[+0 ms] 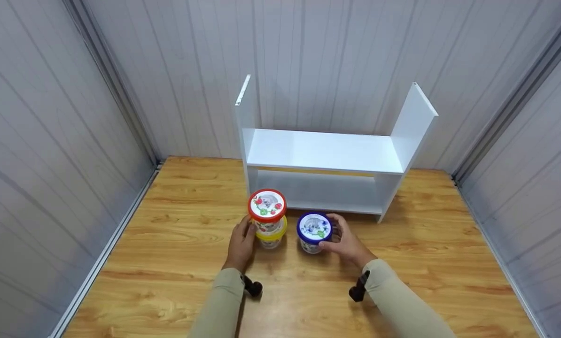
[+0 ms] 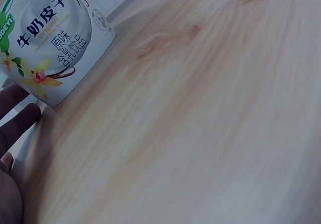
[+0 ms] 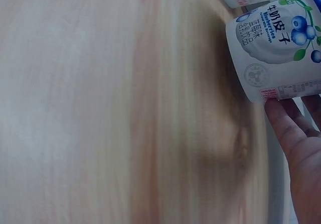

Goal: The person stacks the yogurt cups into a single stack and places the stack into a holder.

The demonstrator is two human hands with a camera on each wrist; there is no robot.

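Tubs stand on the wooden bench [image 1: 167, 244] in front of a white shelf [image 1: 325, 155]. The left hand [image 1: 240, 244] rests against the side of a stack of two: a red-lidded tub [image 1: 267, 205] sits on top of a yellow-lidded tub [image 1: 271, 234]. Its fingers [image 2: 20, 121] lie fairly straight along the lower tub's wall; from the left wrist view they touch the base rather than wrap round it. The right hand [image 1: 346, 241] cups the blue-lidded tub [image 1: 314, 228], with fingers [image 3: 283, 123] curled about its far side and thumb near the lid, so the tub sits inside the grasp. That tub stands upright on the bench just beside the stack, between both hands.

Both boards of the shelf beyond the fingertips carry nothing that I can see. Judging from this, all three tubs are on the bench and none has reached the shelf; the stacking of two appears done, and any placing on the shelf is not yet begun.
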